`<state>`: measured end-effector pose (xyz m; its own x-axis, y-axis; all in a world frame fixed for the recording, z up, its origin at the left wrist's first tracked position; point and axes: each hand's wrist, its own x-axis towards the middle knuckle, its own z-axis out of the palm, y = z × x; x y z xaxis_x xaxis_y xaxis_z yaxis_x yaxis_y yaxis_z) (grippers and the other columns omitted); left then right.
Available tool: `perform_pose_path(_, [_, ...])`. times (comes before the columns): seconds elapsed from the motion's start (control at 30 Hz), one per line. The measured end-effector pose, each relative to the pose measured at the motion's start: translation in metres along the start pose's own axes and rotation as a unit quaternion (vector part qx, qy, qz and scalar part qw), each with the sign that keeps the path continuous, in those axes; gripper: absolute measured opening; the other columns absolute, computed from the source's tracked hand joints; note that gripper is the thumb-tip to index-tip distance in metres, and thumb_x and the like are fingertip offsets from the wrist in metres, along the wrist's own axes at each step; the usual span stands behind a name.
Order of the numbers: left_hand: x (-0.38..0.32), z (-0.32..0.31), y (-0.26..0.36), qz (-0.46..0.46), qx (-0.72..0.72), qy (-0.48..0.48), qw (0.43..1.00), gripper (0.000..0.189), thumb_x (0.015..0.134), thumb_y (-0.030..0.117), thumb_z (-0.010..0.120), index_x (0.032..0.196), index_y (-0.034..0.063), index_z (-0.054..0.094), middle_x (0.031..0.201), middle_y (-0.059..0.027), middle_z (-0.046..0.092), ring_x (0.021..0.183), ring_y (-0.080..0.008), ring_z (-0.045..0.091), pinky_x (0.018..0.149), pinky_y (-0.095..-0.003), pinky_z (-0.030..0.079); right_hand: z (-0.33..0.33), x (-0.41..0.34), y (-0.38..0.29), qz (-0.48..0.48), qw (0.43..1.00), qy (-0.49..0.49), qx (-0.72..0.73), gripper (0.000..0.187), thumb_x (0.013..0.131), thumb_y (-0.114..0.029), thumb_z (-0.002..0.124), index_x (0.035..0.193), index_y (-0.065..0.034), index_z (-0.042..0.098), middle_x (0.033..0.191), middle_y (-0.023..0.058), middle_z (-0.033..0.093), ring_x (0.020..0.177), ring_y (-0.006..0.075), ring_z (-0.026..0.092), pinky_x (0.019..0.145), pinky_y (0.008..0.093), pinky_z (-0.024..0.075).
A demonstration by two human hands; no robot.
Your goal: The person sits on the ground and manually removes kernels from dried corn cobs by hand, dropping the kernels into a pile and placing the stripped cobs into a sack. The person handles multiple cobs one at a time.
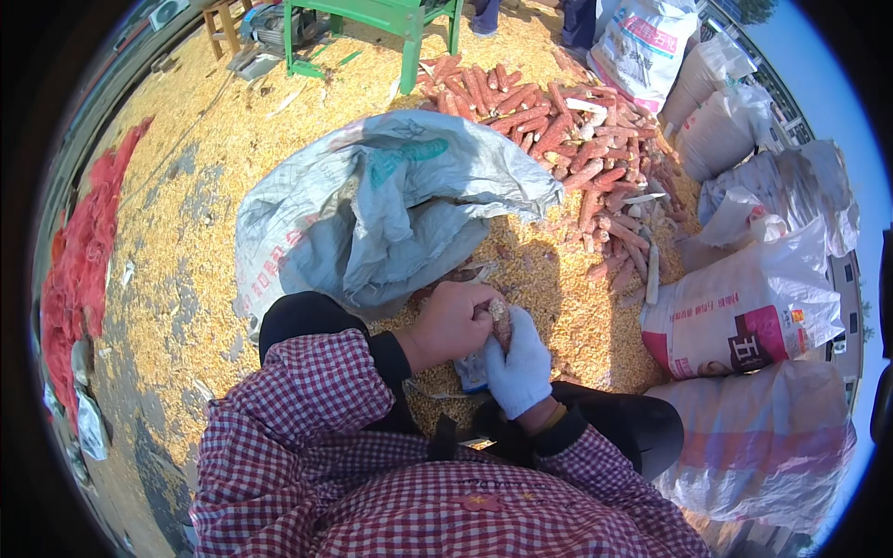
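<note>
A reddish corn cob [501, 326] with a pale tip is held upright between my two hands, above my lap. My right hand [518, 370], in a white knit glove, wraps its fingers around the lower part of the cob. My bare left hand [452, 321] meets it from the other side, thumb and curled fingers at the upper end. In front of my knees lies a crumpled pale woven sack [377, 202], its mouth partly open towards the right. Loose yellow corn kernels [586, 328] cover the ground around and under it.
Beyond the sack is a heap of stripped red cobs [551, 132] with some husks. Filled woven sacks [746, 314] line the right side. At the back stand a green metal frame [370, 15], an electric motor [275, 26] and another person's legs [579, 24]. Red netting [84, 258] lies left.
</note>
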<state>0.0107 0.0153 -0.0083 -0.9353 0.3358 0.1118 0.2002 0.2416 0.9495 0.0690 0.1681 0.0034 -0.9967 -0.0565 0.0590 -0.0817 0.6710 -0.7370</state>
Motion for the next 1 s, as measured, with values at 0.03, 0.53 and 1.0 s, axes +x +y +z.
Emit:
perform_pose_path(0.03, [0.001,0.000,-0.002,0.026,0.016,0.014,0.999,0.016,0.077,0.009,0.064,0.091,0.0027,0.070,0.070,-0.0134,0.065,0.061,-0.0221,0.062,0.059,-0.0348,0.048,0.000,0.000,-0.001,0.000,1.000,0.001,-0.002,0.040,0.092,-0.017,0.064,0.128,-0.0035,0.052,0.104,0.0235,0.065,0.097,0.0408,0.067,0.080,0.0429,0.0533])
perform_pose_path(0.53, [0.021,-0.044,-0.005,-0.162,-0.214,-0.061,0.961,0.026,0.101,0.018,0.056,0.121,0.0012,0.060,0.084,-0.0013,0.059,0.066,-0.0073,0.057,0.058,-0.0206,0.049,-0.039,0.017,0.033,0.138,0.963,-0.068,0.220,0.049,0.084,-0.017,0.076,0.126,0.0006,0.060,0.112,0.0140,0.068,0.100,0.0191,0.067,0.088,0.0339,0.0540])
perform_pose_path(1.0, [0.014,-0.053,0.003,-0.045,-0.119,-0.292,0.948,0.035,0.098,0.027,0.066,0.121,0.0011,0.065,0.099,-0.0044,0.066,0.083,-0.0136,0.062,0.077,-0.0307,0.051,-0.098,0.026,-0.004,-0.059,0.989,0.028,0.131,0.049,0.078,-0.007,0.081,0.123,-0.0002,0.062,0.115,0.0133,0.068,0.103,0.0216,0.067,0.090,0.0329,0.0536])
